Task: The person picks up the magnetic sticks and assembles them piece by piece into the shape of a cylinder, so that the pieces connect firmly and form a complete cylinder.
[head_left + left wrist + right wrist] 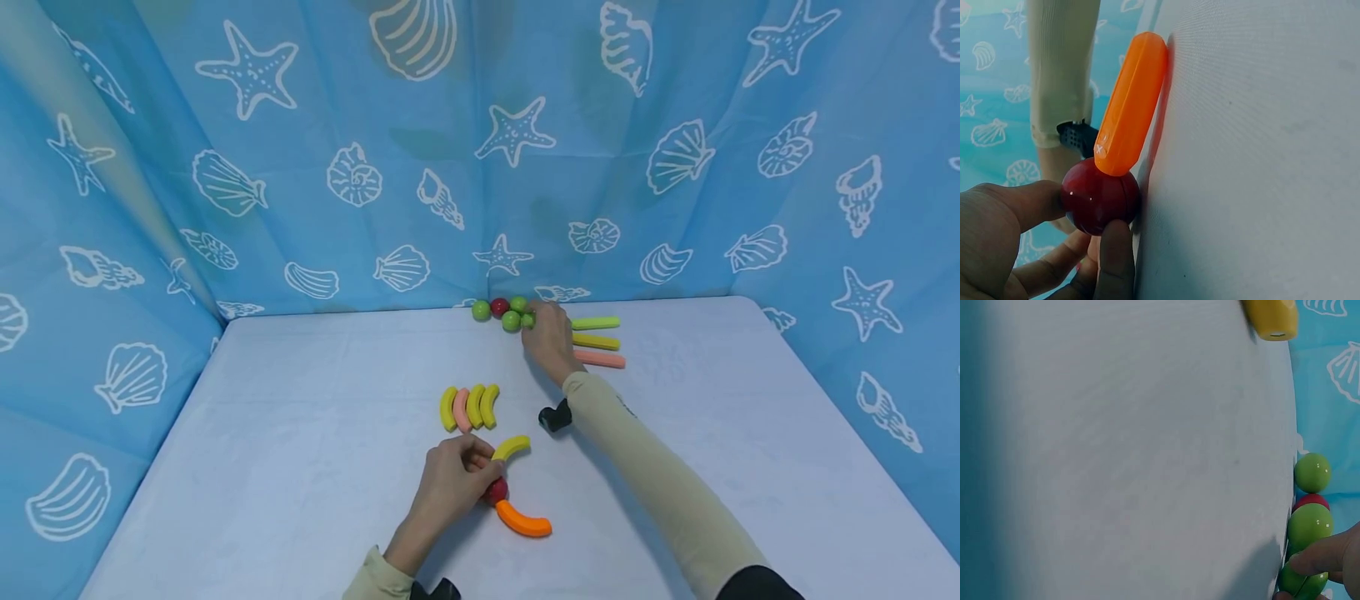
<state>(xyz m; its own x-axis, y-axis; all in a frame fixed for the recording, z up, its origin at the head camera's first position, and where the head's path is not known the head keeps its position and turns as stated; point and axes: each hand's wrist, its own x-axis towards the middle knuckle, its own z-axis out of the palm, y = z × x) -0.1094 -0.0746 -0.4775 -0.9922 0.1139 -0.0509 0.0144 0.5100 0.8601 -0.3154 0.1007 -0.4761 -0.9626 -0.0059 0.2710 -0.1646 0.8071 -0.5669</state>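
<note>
My left hand [453,482] pinches a glossy red ball [1094,200] between thumb and fingers, low over the white table. An orange curved stick [1132,103] touches the ball and extends from it towards the right in the head view. On the ball's far side, near my fingertips, is a yellow curved stick [513,447]. At the table's back edge, my right hand [551,340] grips a green ball [1300,584], its fingers partly covering it.
Beside the right hand are more green balls [481,311] and a red ball [499,307]. Straight light-green [596,322], yellow [597,342] and pink [602,359] sticks lie to its right. Yellow [447,408] and pink [462,410] curved sticks lie mid-table. A blue shell-patterned curtain [300,192] hangs behind.
</note>
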